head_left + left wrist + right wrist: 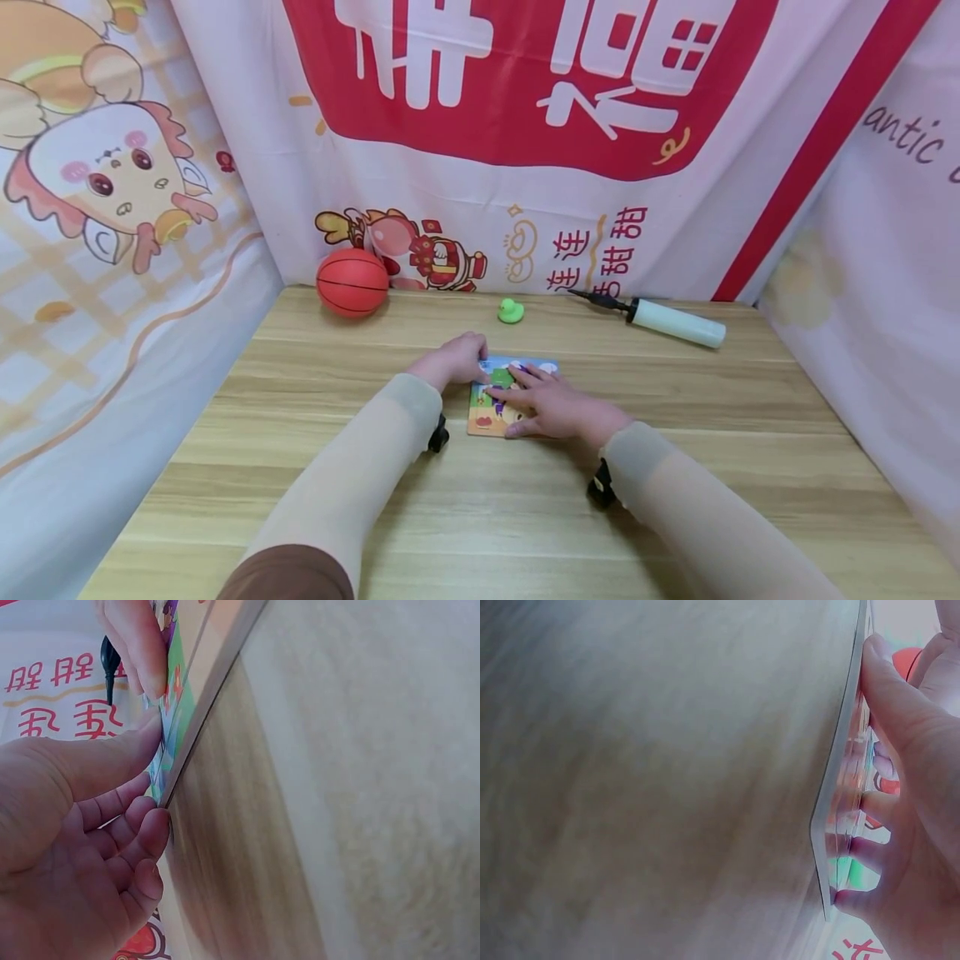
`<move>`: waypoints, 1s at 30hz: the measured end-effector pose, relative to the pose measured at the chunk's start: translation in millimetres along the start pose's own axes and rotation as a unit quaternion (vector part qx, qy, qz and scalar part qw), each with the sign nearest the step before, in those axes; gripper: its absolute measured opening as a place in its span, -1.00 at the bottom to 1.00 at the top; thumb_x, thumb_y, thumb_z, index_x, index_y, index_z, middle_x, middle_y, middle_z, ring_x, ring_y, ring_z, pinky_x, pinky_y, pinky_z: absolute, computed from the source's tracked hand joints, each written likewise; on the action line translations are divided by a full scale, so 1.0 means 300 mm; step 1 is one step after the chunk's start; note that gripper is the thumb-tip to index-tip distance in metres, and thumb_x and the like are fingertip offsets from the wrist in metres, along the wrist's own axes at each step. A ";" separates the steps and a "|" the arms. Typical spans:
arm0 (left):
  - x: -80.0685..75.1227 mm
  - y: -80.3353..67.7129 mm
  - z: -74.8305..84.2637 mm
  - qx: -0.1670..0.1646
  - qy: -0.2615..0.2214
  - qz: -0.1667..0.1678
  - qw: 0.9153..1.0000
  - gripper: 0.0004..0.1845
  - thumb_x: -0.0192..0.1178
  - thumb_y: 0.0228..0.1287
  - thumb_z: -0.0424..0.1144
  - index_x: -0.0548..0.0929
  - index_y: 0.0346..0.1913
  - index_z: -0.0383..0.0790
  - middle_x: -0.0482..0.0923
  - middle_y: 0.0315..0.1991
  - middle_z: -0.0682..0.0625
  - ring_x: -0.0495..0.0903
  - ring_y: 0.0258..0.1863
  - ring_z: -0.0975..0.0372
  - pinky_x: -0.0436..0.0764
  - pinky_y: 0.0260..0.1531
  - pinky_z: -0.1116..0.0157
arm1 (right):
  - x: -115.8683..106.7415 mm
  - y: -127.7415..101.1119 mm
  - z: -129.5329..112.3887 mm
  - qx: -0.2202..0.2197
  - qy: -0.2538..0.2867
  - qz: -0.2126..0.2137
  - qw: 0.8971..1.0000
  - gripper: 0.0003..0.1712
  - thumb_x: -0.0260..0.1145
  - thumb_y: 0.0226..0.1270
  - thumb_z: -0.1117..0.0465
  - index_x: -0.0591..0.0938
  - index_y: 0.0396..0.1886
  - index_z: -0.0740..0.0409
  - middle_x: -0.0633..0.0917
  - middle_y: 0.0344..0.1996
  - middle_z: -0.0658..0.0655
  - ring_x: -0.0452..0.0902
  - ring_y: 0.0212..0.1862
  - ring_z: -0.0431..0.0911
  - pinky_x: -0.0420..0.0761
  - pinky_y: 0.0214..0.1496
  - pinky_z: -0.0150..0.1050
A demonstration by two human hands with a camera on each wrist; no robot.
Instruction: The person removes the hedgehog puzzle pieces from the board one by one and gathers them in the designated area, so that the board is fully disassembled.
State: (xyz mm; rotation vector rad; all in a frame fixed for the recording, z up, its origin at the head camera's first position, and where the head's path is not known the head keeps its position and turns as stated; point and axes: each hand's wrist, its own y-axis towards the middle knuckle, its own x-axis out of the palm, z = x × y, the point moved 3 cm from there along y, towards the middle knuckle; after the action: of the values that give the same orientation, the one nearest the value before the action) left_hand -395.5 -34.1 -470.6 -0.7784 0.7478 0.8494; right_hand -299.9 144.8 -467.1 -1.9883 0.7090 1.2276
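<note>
A: Puzzle board [487, 408] flat at mid-table [300, 467]; right hand [558, 408] spread on it, fingers straight, pinning it?

B: Seemingly; left hand [453, 360] curls at its far-left corner, thumb on the face, steadying; ball [352, 282], duck [511, 311], pump [675, 322] well apart.

On the desk [300, 500]: one orange ball [352, 282], one green duck [511, 311], one pump [660, 320], one picture board [483, 412], two hands.
</note>
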 end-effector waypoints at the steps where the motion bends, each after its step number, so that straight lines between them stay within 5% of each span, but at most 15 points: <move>1: -0.001 -0.002 0.001 -0.001 -0.004 -0.002 1.000 -0.69 0.41 0.22 -0.13 0.52 -0.12 -0.15 0.43 -0.09 -0.04 0.45 -0.11 0.09 0.46 -0.06 0.15 | 0.001 0.000 0.001 -0.001 0.000 0.000 1.000 -0.18 0.13 0.30 -0.39 0.07 0.51 -0.59 -0.13 0.58 0.06 -0.36 0.54 0.16 -0.15 0.40 0.32; 30: -0.026 -0.049 0.031 0.011 -0.038 0.004 0.999 -0.68 0.39 0.24 -0.23 0.50 -0.08 -0.24 0.47 -0.16 -0.06 0.45 -0.16 0.08 0.45 -0.12 0.17 | -0.008 -0.003 -0.009 -0.006 0.013 0.000 1.000 -0.18 0.18 0.29 -0.36 0.12 0.51 -0.53 -0.10 0.57 0.10 -0.34 0.54 0.19 -0.14 0.39 0.33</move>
State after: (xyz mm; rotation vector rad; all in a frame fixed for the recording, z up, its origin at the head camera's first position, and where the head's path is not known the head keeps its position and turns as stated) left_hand -384.1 -35.6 -455.3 -0.7203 0.6927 0.8707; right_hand -298.9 143.4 -463.9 -2.0169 0.7165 1.2106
